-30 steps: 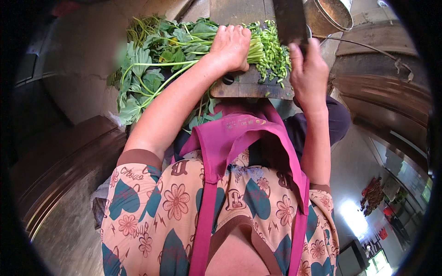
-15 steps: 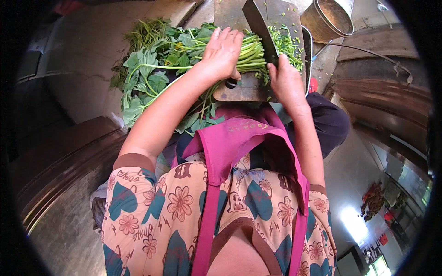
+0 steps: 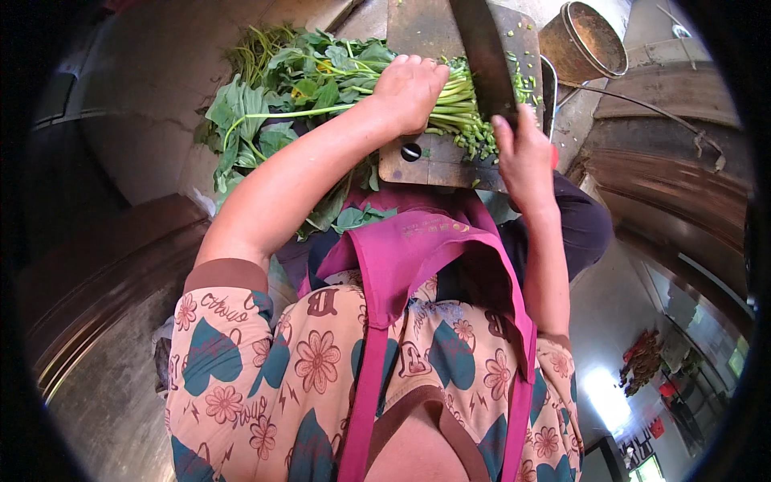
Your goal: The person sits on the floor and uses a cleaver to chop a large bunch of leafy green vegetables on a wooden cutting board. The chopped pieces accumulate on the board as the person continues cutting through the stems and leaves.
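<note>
My left hand [image 3: 411, 92] clasps the bunch of greens [image 3: 353, 60] near twelve o'clock in my view, its stems [image 3: 459, 98] lying across the board [image 3: 438, 166], while my right hand [image 3: 528, 165] grips the knife [image 3: 487, 60], blade slanting toward eleven o'clock above the cut ends. Leaves [image 3: 237, 108] trail off toward nine o'clock; chopped bits [image 3: 524, 87] lie on the blade's three o'clock side. Whether the edge touches the stems, I cannot tell. The danger, as I judge it, is to my left fingers: stems rolling under my palm, or a stroke straying toward nine o'clock, could bring the blade onto them. A jolt could also spill bits off the board's three o'clock edge. Counted: two hands, one knife, one board, one bunch and one bucket [image 3: 580, 46], between one and two o'clock; stems, leaves and bits overlap too thickly to number.
</note>
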A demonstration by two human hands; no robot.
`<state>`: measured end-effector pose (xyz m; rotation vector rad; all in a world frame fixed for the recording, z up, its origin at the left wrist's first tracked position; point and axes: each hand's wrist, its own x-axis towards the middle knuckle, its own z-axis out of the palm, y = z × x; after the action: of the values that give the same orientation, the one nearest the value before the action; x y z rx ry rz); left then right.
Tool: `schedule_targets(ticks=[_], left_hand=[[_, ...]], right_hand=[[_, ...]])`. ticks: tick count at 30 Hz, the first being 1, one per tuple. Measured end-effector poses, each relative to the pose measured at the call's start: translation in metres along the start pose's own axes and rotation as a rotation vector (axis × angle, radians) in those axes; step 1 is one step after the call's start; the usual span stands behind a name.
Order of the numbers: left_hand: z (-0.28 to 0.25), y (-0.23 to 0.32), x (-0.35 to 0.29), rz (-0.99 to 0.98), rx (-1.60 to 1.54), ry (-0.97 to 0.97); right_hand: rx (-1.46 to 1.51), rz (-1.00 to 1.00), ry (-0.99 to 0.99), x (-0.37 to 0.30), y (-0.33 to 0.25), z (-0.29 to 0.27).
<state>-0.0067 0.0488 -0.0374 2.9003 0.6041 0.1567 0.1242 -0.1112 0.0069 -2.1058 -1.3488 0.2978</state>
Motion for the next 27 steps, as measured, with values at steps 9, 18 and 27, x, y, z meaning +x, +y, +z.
schedule_targets(ticks=[9,18,27], left_hand=[[-0.016,0.002,0.001,-0.019,0.005,-0.117],[-0.010,0.004,0.005,-0.070,0.027,-0.147],[-0.024,0.008,0.013,-0.183,0.046,-0.340]], right_hand=[[-0.208,-0.072,-0.092,-0.001,0.005,0.023],[0.049,-0.030,0.170,-0.021,-0.009,0.005],[0.176,-0.069,0.305,-0.031,-0.030,-0.016]])
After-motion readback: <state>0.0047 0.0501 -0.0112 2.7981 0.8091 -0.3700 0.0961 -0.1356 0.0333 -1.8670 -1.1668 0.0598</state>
